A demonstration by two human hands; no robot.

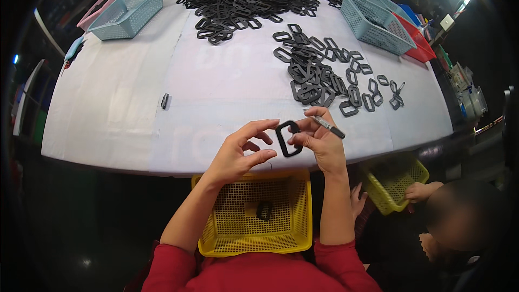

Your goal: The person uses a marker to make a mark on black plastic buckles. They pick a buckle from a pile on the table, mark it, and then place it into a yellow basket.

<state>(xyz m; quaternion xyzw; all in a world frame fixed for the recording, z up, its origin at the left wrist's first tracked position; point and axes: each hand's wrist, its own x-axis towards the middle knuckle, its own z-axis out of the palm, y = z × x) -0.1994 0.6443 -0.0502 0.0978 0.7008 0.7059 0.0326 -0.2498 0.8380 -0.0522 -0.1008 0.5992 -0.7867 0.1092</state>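
Above the table's near edge, my right hand (326,143) pinches a black rounded rectangular ring (280,143) between thumb and fingers. A grey marker pen with a dark end (328,126) is also tucked between that hand's fingers, slanting down to the right. The ring stands nearly upright, its opening facing me. My left hand (242,148) is just left of it, thumb and fingers apart and nothing between them; its index fingertip is close to the ring's upper edge, and I cannot tell whether they touch. Below my hands, a yellow mesh basket (307,213) holds a similar black piece (264,211).
A loose heap of black rings (319,73) lies beyond my right hand, with a larger pile (246,0) farther back. Blue baskets (127,16) (378,27) stand at both far sides. A small dark object (165,101) lies left. At right, another person's hand (421,191) grips a yellow-green basket (397,184).
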